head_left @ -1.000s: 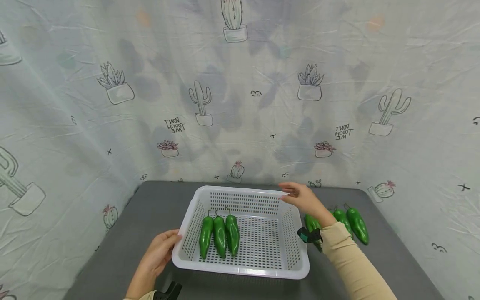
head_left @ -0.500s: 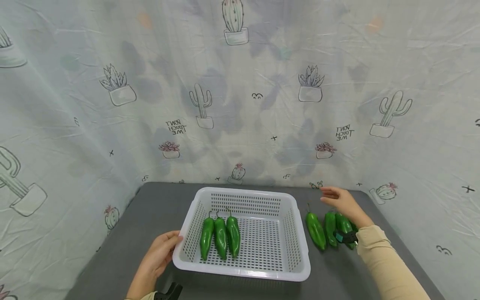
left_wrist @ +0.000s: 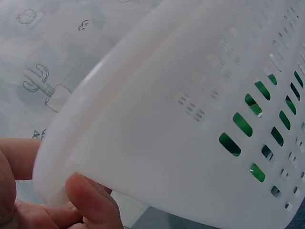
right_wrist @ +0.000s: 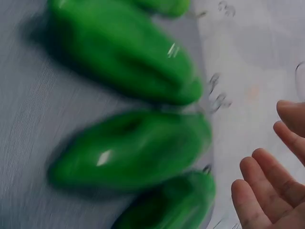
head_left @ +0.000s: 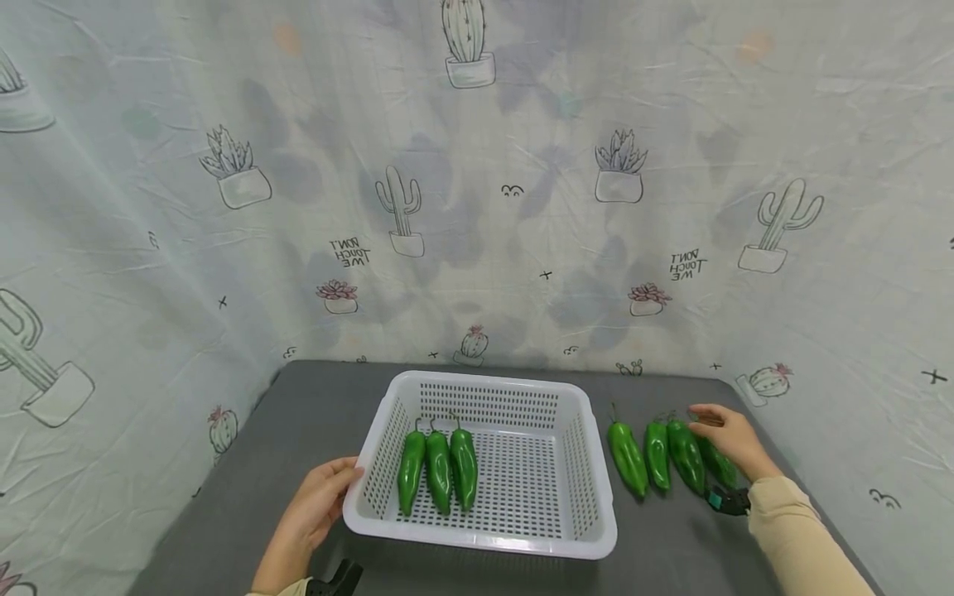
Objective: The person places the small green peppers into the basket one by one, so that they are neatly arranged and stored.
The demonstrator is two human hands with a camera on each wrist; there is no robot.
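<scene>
My left hand point(head_left: 311, 503) grips the left rim of a white perforated plastic basket point(head_left: 480, 540). In the left wrist view the thumb and fingers point(left_wrist: 93, 200) pinch the basket's edge between them. Three long green peppers lie side by side in the left half of the basket, the middle pepper point(head_left: 438, 472) among them. My right hand point(head_left: 729, 440), fingers spread and holding nothing, hovers by the stem ends of peppers on the table, partly covering the rightmost pepper point(head_left: 717, 463). In the right wrist view the fingers stand apart from a glossy green pepper point(right_wrist: 133, 150).
Several green peppers, such as the leftmost pepper point(head_left: 628, 457), lie in a row on the grey table point(head_left: 328, 406) right of the basket. A pale curtain point(head_left: 477, 207) printed with cacti hangs behind and beside the table.
My right hand has moved from above the basket's right rear rim rightward over the peppers, then down to the rightmost one. My left hand stays on the rim.
</scene>
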